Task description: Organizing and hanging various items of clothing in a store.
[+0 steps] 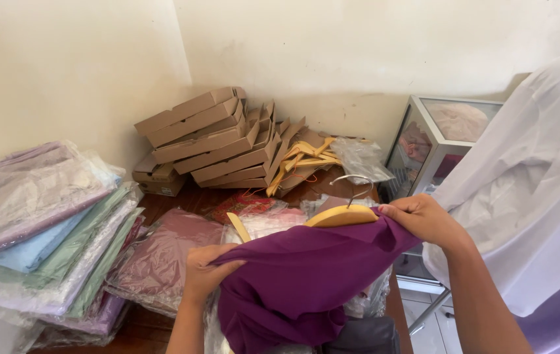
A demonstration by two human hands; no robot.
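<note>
Your left hand (pixel 202 270) grips the purple garment (pixel 299 275) at lower centre; your right hand (pixel 424 219) clasps its shoulder over the wooden hanger (pixel 340 215); flat cardboard boxes (pixel 211 137) stack upper centre.

Bagged garments (pixel 162 262) crowd beneath the hands; stacked cardboard boxes (pixel 207 141) block beyond them; a glass case (pixel 437 141) hems the right.

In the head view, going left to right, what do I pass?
Stack of bagged folded clothes → left hand → purple garment → right hand → white shirt.
</note>
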